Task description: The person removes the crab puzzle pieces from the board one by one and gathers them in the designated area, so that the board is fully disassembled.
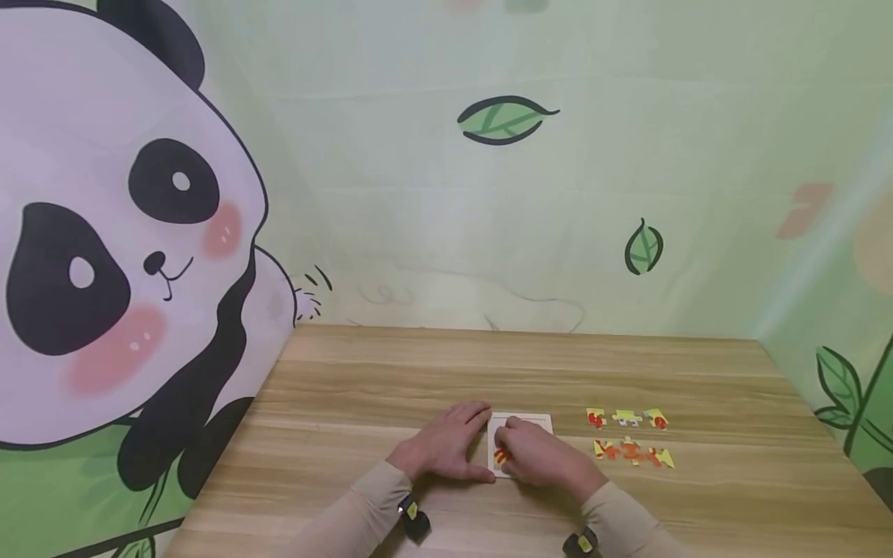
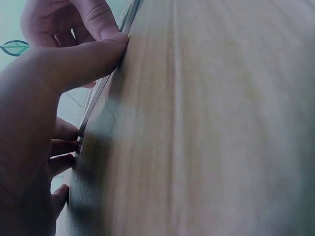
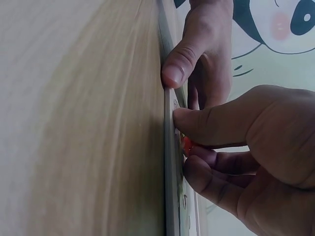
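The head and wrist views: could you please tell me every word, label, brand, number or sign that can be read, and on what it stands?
No readable text in any view.
Puzzle board: printed marks, too small and oblique to read.
Yellow patches on the wrist devices: too small to tell whether lettered.
Puzzle pieces: coloured print, no legible lettering.

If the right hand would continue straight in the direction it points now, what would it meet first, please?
Probably the left hand, which lies at the left edge of the white board. In the head view the right hand points that way, though depth is hard to judge.
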Available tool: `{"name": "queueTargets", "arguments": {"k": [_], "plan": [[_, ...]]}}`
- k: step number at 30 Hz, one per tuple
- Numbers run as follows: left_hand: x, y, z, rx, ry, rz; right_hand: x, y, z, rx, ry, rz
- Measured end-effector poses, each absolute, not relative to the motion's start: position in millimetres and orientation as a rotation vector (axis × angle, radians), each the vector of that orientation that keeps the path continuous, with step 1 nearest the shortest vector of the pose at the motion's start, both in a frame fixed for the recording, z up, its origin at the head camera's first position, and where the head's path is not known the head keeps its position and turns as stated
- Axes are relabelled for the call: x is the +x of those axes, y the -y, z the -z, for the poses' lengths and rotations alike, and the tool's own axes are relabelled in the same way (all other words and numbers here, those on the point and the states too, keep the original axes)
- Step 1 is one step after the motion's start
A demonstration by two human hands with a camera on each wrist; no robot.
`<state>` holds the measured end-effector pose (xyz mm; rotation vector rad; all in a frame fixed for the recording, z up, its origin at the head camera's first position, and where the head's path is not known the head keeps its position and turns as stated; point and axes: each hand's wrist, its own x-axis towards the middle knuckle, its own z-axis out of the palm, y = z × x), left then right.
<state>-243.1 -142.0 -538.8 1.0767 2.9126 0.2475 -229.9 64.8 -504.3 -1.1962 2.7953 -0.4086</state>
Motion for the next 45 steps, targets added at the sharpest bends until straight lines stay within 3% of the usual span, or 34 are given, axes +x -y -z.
{"name": "queueTargets", "arguments": {"k": [45], "plan": [[-243,142,539,1.075,-2.927,-0.238,-233,-77,505,-1.245,-2.774,0.610]]}}
